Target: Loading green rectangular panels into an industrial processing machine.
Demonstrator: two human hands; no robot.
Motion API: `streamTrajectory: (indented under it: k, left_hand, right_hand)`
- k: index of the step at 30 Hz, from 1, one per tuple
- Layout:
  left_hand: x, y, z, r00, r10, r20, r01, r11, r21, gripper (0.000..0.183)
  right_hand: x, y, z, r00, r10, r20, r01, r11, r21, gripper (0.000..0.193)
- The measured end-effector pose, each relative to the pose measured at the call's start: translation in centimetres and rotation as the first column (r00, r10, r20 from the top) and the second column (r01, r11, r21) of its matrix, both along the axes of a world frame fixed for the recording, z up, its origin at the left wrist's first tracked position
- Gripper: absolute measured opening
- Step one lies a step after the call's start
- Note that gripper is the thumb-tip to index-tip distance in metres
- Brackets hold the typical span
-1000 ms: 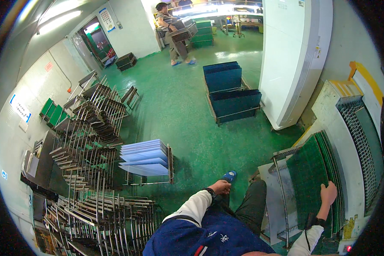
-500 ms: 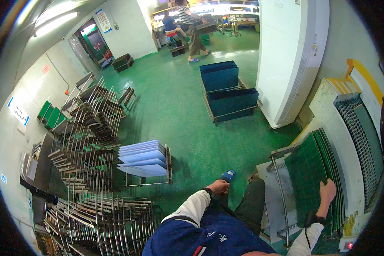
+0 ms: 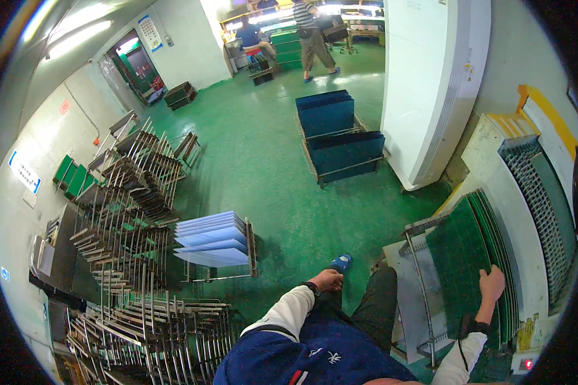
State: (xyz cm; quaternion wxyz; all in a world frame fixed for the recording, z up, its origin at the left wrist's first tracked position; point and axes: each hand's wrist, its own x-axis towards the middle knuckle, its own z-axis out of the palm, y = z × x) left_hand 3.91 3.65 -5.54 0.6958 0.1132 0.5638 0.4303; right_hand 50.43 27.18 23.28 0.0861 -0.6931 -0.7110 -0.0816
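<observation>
My right hand [image 3: 492,284] is at the upper edges of several green panels [image 3: 457,247] that stand close together in a metal rack [image 3: 417,269] at my right. Its fingers are bent and closed on the edge of one green panel. Over my knee, my left hand [image 3: 328,280] is curled into a loose fist, with nothing visible in it. A grey sheet [image 3: 412,289] is at the rack's left side, beside my leg.
White sheets [image 3: 210,239] stand in a rack left of my feet. Stacked metal racks [image 3: 148,327] crowd the left side. Dark blue panels [image 3: 345,154] stand in racks ahead, near a tall white cabinet [image 3: 430,90]. A machine [image 3: 536,192] stands at right. A person in stripes [image 3: 311,42] walks at the back.
The striped-shirt person at the back has moved right, carrying a dark crate. My view has shifted slightly. Both my hands keep nearly the same places and shapes.
</observation>
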Motion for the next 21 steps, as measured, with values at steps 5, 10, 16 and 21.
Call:
streamTrajectory:
  k: [5, 10, 16, 21]
  left_hand:
    - [-0.1, -0.3, 0.6, 1.000, 0.002, 0.018, -0.003, 1.000, 0.019, 0.022]
    - [0.0, -0.1, 1.2, 1.000, -0.001, -0.017, 0.001, 1.000, 0.003, 0.021]
    - [0.1, -0.2, 2.0, 1.000, -0.009, -0.008, 0.009, 1.000, -0.022, 0.021]
    - [0.0, -0.3, 2.1, 1.000, -0.011, -0.023, 0.011, 1.000, -0.020, 0.020]
  right_hand:
    - [-1.1, -0.5, 1.1, 0.999, -0.033, -0.013, 0.033, 0.999, -0.026, 0.042]
    - [-0.9, -0.5, 1.0, 0.999, -0.028, -0.024, 0.027, 0.999, -0.021, 0.041]
    - [-0.5, 0.0, 0.2, 0.998, -0.058, -0.033, 0.057, 0.998, -0.017, 0.042]
    - [-1.4, -0.6, 1.5, 0.997, -0.077, -0.021, 0.075, 0.994, -0.077, 0.043]
